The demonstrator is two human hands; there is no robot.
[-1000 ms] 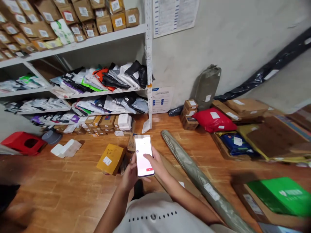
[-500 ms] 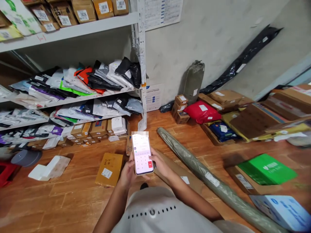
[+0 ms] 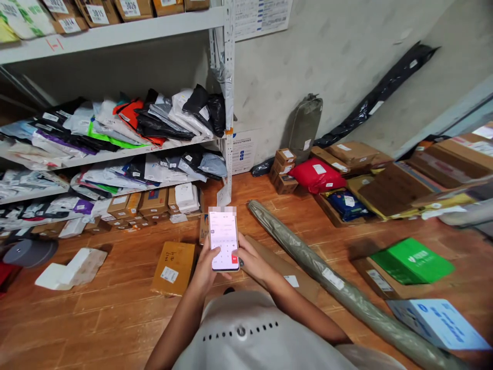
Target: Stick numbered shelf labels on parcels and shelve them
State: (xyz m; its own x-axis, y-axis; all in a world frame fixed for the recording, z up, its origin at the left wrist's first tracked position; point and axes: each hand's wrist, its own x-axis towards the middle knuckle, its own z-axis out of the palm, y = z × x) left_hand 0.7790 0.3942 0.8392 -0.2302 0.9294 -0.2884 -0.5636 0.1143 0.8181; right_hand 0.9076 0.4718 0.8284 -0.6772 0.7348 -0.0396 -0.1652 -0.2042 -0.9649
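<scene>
presently, two bare hands hold one slim, rectangular, white-screened smartphone [image 3: 222,231] between them.
the left hand [image 3: 206,263] and the right hand [image 3: 251,261] each have fingers closed around its lower sides, screen facing up, the left thumb over the pale keypad [image 3: 225,251] and the right thumb at the red key [image 3: 234,259]. left of the fingers, a yellow-brown cardboard box [image 3: 175,262] lies on the glossy orange-brown wooden floor [image 3: 96,318]; right of them, a long grey-green plastic-wrapped roll [image 3: 300,250] slants across it.

The phone screen [image 3: 222,234] looks pinkish-white with a red key [image 3: 234,259], the roll [image 3: 308,255] olive-grey.
</scene>
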